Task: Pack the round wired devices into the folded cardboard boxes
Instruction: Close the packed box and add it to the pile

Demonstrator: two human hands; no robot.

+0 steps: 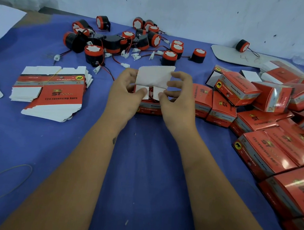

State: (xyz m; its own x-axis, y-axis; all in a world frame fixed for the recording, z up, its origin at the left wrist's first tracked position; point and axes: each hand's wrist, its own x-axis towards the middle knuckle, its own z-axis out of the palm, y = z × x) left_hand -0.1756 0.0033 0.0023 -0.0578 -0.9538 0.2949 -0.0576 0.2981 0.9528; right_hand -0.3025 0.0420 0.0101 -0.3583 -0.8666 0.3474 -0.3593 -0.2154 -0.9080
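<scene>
The left hand (126, 92) and the right hand (178, 97) hold 1 open box (149, 105) between them, near the middle of the blue table (142, 169). Each thumb presses down 1 small white side flap. The other fingers are bent around the box sides. The big white lid flap (155, 76) stands up behind the thumbs.

I think the step now is closing the box. To do it well, keep both small flaps flat. Push the red wire (151, 93) down inside, so it does not get pinched. Then fold the big lid over and tuck its tip in.

More round wired devices (136, 41) lie by the far edge, well apart from the hands. Flat boxes (56, 94) sit to the left. Packed boxes (259, 114) pile up at the right edge.
</scene>
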